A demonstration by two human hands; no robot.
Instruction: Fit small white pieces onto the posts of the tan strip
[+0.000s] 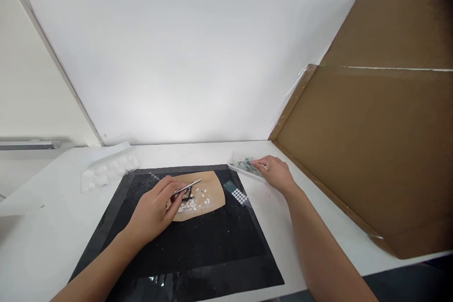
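Observation:
My left hand (157, 207) is closed around a pair of metal tweezers (187, 187), whose tips point right over a tan fan-shaped piece (212, 188) on a black mat (198, 245). Several small white chips (193, 204) and a dark mark lie on the tan piece. My right hand (276, 172) reaches into a small clear tray (244, 166) of greenish bits at the mat's far right corner, its fingers pinched together inside the tray; what they hold I cannot make out.
A small sheet of white squares (239, 195) lies on the mat beside the tan piece. A white compartment tray (108, 170) sits at the back left. A large brown cardboard sheet (371, 151) leans along the right side of the white table (42, 226).

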